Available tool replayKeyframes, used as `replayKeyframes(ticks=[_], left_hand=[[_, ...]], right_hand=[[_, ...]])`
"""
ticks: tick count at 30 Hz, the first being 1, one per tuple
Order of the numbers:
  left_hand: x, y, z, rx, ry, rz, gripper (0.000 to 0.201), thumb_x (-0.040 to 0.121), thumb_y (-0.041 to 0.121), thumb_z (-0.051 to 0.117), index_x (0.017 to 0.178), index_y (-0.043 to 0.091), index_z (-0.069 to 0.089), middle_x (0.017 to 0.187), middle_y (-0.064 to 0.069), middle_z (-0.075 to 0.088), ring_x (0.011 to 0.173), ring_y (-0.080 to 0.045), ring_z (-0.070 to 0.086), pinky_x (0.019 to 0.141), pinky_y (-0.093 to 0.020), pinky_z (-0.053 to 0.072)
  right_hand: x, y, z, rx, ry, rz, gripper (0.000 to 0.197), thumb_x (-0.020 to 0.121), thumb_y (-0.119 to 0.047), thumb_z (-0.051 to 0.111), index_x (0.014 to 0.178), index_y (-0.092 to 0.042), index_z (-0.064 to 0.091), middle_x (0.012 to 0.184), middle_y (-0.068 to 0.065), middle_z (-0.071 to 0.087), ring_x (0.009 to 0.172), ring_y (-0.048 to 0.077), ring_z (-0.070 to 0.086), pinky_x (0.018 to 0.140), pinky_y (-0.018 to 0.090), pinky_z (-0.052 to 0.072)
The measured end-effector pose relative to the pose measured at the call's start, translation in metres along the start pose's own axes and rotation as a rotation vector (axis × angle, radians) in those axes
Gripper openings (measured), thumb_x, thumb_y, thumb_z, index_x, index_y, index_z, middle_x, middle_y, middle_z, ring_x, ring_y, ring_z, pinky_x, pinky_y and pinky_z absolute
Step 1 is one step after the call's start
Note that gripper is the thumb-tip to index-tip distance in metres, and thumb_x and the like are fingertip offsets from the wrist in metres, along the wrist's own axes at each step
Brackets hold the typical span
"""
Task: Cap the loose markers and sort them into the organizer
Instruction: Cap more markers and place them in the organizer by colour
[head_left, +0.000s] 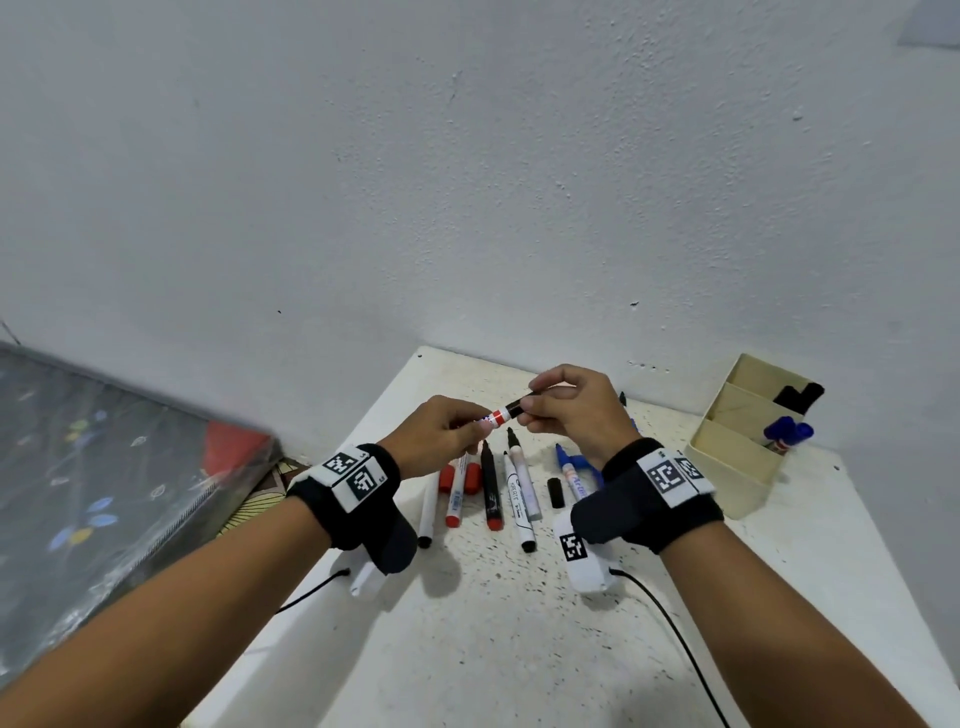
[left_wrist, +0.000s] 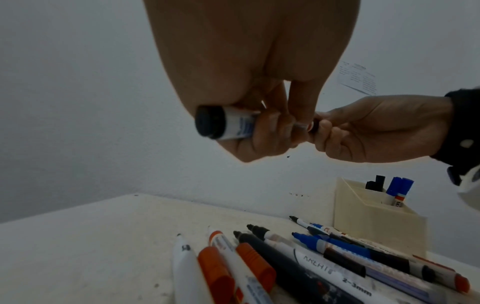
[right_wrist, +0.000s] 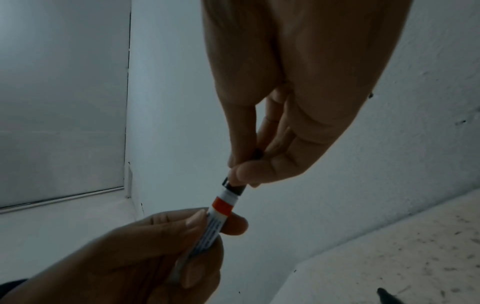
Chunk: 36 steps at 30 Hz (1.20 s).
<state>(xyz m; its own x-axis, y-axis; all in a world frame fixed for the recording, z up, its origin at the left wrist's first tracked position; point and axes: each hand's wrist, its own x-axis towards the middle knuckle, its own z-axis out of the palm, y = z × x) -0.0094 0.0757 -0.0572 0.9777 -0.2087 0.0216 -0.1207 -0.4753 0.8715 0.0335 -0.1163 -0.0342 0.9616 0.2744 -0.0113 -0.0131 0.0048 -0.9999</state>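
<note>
Your left hand grips the white marker; your right hand pinches its black cap on. Loose markers on desk, organizer right.

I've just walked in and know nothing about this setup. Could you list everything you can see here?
held marker: one, white with a red band, in the air between both hands
black cap: one, on the held marker's tip
loose markers: at least seven, in black, white, red and blue, lying on the table, some hidden by the right hand
red caps: two, among the loose markers
loose black cap: one, beside the blue marker
organizer: one, cream, at the table's right back
blue markers: two, in the organizer's front slot
black markers: about two, behind the blue ones
table: one, speckled white
patterned pad: one, dark, at left
wristbands: two, black
left hand: grips the held marker
right hand: pinches the black cap
</note>
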Motion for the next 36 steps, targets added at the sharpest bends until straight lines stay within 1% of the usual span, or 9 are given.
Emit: replayKeyframes(ticks=[4,8,11,16,18,21,24,32,36], left_hand=[[-0.001,0.008,-0.005,0.040,-0.036,0.081,0.038,0.098,0.017,0.052,0.060,0.019,0.054,0.050,0.012,0.042,0.045,-0.006,0.033,0.045,-0.015,0.030],[0.001,0.012,-0.005,0.078,-0.046,0.105,0.032,0.098,0.016,0.052,0.068,0.004,0.057,0.046,0.013,0.042,0.044,-0.004,0.034,0.046,-0.015,0.032],[-0.001,0.011,-0.003,0.056,-0.067,0.110,0.036,0.098,0.017,0.052,0.063,0.009,0.052,0.047,0.012,0.041,0.044,-0.007,0.034,0.045,-0.017,0.031],[-0.003,0.008,-0.007,0.035,-0.209,-0.047,0.030,0.099,0.021,0.050,0.074,0.011,0.062,0.049,0.007,0.042,0.043,-0.010,0.031,0.041,-0.020,0.028],[-0.002,0.000,-0.011,0.076,-0.234,-0.115,0.029,0.099,0.022,0.050,0.083,0.002,0.064,0.053,0.000,0.043,0.045,-0.014,0.030,0.040,-0.021,0.027],[-0.004,-0.015,-0.014,0.161,-0.183,-0.158,0.028,0.099,0.024,0.050,0.083,0.005,0.064,0.063,-0.009,0.047,0.050,-0.015,0.036,0.041,-0.020,0.032],[-0.005,-0.022,-0.011,0.285,-0.145,-0.122,0.033,0.099,0.024,0.049,0.068,0.017,0.056,0.060,0.001,0.050,0.047,-0.008,0.040,0.045,-0.015,0.035],[0.004,-0.027,-0.005,0.397,-0.164,-0.026,0.032,0.098,0.024,0.051,0.067,0.017,0.054,0.057,0.007,0.052,0.046,-0.001,0.041,0.053,-0.016,0.035],[0.019,-0.020,0.009,0.439,-0.191,0.034,0.029,0.098,0.022,0.051,0.069,0.022,0.055,0.063,0.005,0.055,0.055,-0.008,0.046,0.057,-0.022,0.037]], right_hand=[[-0.005,-0.004,-0.003,0.086,-0.012,-0.002,0.015,0.077,0.011,0.069,0.090,0.007,0.062,0.069,0.016,0.068,0.058,0.020,0.068,0.057,0.024,0.057],[-0.007,-0.005,-0.005,0.102,0.003,-0.006,0.015,0.076,0.011,0.069,0.088,0.007,0.062,0.066,0.014,0.068,0.056,0.020,0.067,0.056,0.024,0.057],[-0.009,-0.005,-0.008,0.082,-0.022,-0.003,0.013,0.077,0.011,0.068,0.086,0.005,0.062,0.066,0.012,0.068,0.057,0.019,0.067,0.055,0.024,0.057],[-0.008,0.009,-0.011,0.004,-0.065,0.044,0.011,0.078,0.012,0.067,0.087,0.006,0.063,0.067,0.016,0.067,0.055,0.018,0.066,0.055,0.022,0.057],[0.004,0.018,-0.019,-0.021,0.006,0.083,0.013,0.078,0.012,0.066,0.090,0.007,0.064,0.070,0.016,0.066,0.053,0.016,0.065,0.056,0.022,0.057],[0.023,0.035,-0.029,-0.329,0.038,0.177,0.011,0.080,0.010,0.067,0.090,0.005,0.064,0.071,0.017,0.066,0.050,0.015,0.063,0.058,0.028,0.056],[0.029,0.053,-0.022,-0.609,0.009,0.253,0.012,0.078,0.008,0.070,0.078,-0.003,0.065,0.073,0.020,0.068,0.051,0.021,0.062,0.055,0.031,0.055],[0.021,0.023,-0.074,-0.866,0.142,0.054,0.016,0.083,0.001,0.067,0.096,-0.006,0.070,0.092,0.005,0.065,0.082,0.016,0.061,0.071,0.023,0.047],[-0.001,0.022,-0.107,-1.057,0.062,0.168,0.020,0.080,0.002,0.069,0.095,-0.011,0.070,0.095,0.007,0.067,0.079,0.015,0.061,0.074,0.026,0.050]])
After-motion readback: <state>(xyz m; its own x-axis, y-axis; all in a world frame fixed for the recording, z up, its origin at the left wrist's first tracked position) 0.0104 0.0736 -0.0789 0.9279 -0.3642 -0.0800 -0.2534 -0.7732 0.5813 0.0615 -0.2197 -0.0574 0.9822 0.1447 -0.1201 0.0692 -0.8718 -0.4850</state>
